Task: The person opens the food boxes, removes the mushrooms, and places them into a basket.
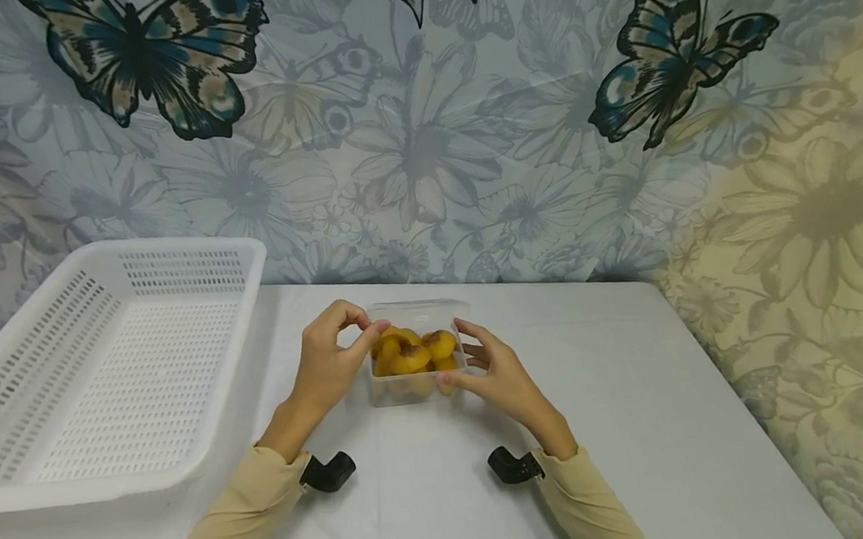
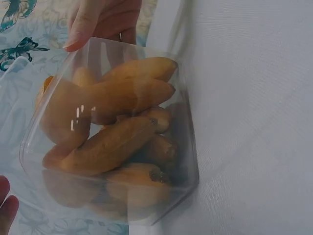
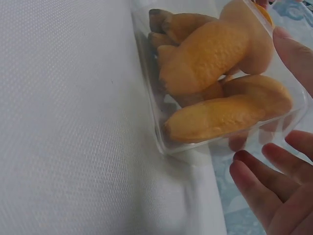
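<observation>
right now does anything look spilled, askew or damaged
Nothing looks spilled or askew: the box stands upright on the table, and the visible yellow pieces sit inside it. Some show dark patches, perhaps natural.

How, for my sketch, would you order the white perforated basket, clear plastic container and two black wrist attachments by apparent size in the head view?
White perforated basket
Clear plastic container
Left wrist attachment, right wrist attachment: too alike to rank
</observation>
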### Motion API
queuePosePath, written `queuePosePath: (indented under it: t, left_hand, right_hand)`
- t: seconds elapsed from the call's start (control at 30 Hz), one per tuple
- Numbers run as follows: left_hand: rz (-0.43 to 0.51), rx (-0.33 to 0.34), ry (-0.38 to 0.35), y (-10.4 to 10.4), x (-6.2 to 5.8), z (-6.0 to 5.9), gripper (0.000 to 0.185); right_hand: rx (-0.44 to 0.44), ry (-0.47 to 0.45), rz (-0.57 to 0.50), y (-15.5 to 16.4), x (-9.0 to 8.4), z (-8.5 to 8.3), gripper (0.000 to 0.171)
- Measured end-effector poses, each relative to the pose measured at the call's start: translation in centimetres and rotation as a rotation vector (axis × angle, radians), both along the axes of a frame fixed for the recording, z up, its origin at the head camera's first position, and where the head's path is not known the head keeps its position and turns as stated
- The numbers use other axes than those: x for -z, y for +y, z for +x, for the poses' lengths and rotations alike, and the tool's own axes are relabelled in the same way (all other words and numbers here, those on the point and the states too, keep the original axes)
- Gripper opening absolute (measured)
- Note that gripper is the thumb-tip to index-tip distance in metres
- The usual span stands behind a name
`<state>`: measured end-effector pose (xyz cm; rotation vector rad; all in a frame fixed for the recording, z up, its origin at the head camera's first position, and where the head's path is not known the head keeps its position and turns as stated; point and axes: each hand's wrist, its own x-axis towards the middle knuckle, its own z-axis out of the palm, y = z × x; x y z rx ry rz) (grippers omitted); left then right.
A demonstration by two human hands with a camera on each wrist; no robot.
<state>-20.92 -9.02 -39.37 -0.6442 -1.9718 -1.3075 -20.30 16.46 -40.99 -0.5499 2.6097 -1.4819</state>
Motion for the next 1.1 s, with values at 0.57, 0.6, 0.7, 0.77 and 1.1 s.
queuePosePath:
  t: [0.57,0.6,0.7,0.77,1.1]
  left_hand:
    - [-0.176,0.221,-0.475,-2.1,1.1,-0.7,0.073]
    - [-0.19,0.219,-0.486,-2.1,1.2,-0.8,0.073]
    - [-0.214,0.219,-0.498,-2.2,1.3,-0.8,0.074]
    - [-0.223,0.218,-0.503,-2.2,1.3,-0.8,0.074]
    - [-0.394,0.124,-0.542,-1.6,-0.4,0.0,0.075]
  right_hand:
    - [0.012,0.003,0.007,-0.1,0.0,0.0,0.085]
    - [0.015,0.006,0.009,-0.1,0.0,0.1,0.085]
    - [0.02,0.017,0.01,-0.1,0.0,0.1,0.085]
    - [0.021,0.023,0.003,-0.1,0.0,0.1,0.085]
    - [-0.006,0.103,0.02,-0.2,0.1,0.1,0.085]
